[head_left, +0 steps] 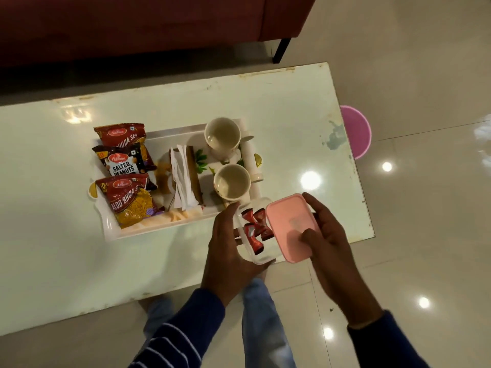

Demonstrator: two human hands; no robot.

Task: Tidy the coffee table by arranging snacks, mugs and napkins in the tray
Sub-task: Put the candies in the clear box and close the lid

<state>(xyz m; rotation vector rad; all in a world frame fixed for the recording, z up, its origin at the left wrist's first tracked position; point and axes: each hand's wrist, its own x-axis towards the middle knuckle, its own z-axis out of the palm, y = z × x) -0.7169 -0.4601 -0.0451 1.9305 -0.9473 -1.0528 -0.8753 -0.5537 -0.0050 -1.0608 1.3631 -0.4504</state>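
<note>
The tray [111, 229] near the counter's middle already held snack packets [127, 166], napkins [183, 179] and two mugs [231, 181]. Remaining: left hand [228, 251] gripped the sweets box [252, 235]; right hand [326, 235] gripped its pink lid [289, 221], at the counter's near edge.

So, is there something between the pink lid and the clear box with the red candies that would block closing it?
Nothing visible does. The right hand holds the pink rectangular plastic lid tilted over the clear plastic box of red-wrapped candies, which the left hand steadies.
</note>
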